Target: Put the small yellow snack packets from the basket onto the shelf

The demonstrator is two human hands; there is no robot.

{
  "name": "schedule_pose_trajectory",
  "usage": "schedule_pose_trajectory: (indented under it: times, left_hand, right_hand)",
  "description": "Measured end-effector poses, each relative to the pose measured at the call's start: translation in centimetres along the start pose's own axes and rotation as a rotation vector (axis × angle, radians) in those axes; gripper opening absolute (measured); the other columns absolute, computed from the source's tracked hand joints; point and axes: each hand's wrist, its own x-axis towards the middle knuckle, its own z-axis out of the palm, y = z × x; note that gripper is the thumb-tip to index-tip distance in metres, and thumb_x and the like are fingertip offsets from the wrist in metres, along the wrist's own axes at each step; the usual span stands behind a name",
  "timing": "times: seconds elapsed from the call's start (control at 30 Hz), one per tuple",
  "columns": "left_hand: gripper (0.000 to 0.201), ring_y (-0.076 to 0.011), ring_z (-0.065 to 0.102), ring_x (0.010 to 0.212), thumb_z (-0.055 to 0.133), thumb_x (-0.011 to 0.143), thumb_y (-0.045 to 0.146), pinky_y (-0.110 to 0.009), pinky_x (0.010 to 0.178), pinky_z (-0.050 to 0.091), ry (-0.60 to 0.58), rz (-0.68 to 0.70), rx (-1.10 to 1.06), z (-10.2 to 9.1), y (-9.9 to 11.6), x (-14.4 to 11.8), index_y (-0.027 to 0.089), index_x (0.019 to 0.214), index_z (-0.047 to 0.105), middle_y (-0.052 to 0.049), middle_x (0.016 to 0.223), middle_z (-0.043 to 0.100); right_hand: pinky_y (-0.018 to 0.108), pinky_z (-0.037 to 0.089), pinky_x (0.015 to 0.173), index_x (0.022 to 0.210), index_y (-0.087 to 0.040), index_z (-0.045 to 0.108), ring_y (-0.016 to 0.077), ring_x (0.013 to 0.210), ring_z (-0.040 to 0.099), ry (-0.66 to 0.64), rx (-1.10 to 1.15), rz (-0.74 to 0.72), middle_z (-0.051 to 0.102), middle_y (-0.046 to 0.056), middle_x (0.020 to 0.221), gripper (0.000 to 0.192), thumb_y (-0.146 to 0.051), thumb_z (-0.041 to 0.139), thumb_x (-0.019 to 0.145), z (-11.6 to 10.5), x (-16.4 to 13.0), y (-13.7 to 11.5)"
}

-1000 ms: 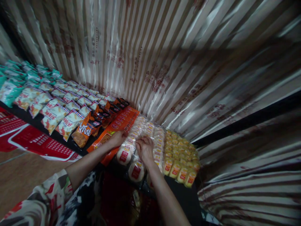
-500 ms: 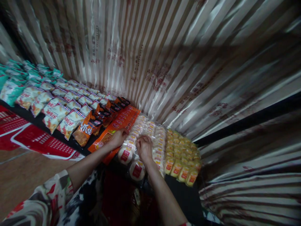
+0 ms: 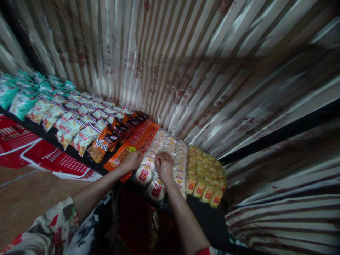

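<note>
white round bun packs (image 3: 148, 169) in rows on black shelf (image 3: 204, 216), front-centre, under both hands | L hand (image 3: 132, 161) flat, palm down on left row's edge, grips nothing | R hand (image 3: 164, 165) fingers curled on a mid-row pack, hold can't tell | 2 hands, 2 forearms; packs too many/blurred to count | yellow packs (image 3: 205, 177) just R, orange box (image 3: 134, 143) just L

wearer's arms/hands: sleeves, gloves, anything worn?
Both forearms are bare, with no gloves visible on the left hand or right hand. The left sleeve is short and loose, a pale patterned fabric with red and dark blotches. A red edge shows on the right arm.
</note>
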Motion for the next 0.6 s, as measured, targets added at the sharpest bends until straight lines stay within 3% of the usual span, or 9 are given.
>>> schedule_pose_trajectory:
  times: [0.3, 0.5, 0.6]
  left_hand:
    - [0.013, -0.0181, 0.061, 0.08, 0.049, 0.087, 0.022, -0.024, 0.064, 0.037, 0.064, -0.034, -0.013, 0.8, 0.3, 0.3, 0.016, 0.086, 0.062, -0.007, 0.087, 0.069]
    - [0.014, -0.0162, 0.061, 0.079, 0.046, 0.087, 0.014, -0.023, 0.068, 0.04, 0.076, -0.038, -0.017, 0.9, 0.5, 0.2, 0.015, 0.087, 0.06, -0.006, 0.084, 0.067]
    - [0.015, -0.018, 0.061, 0.086, 0.045, 0.088, 0.014, -0.025, 0.073, 0.043, 0.168, 0.007, 0.062, 1.0, 0.6, -0.5, 0.014, 0.092, 0.059, -0.008, 0.094, 0.064]
  right_hand:
    - [0.041, 0.039, 0.097, 0.083, -0.02, 0.068, 0.0249, 0.112, 0.048, 0.02, 0.077, -0.102, 0.064, 0.008, 0.101, 0.009, -0.025, 0.062, 0.084, -1.5, -1.7, -1.3]
    - [0.044, 0.037, 0.098, 0.083, -0.019, 0.069, 0.0284, 0.115, 0.045, -0.053, 0.032, -0.069, 0.064, 0.008, 0.104, 0.007, -0.025, 0.07, 0.079, -1.4, -2.0, -2.2]
    - [0.044, 0.037, 0.098, 0.084, -0.019, 0.07, 0.0288, 0.115, 0.045, -0.058, 0.023, -0.036, 0.064, 0.008, 0.103, 0.008, -0.023, 0.072, 0.077, -1.3, -2.0, -2.4]
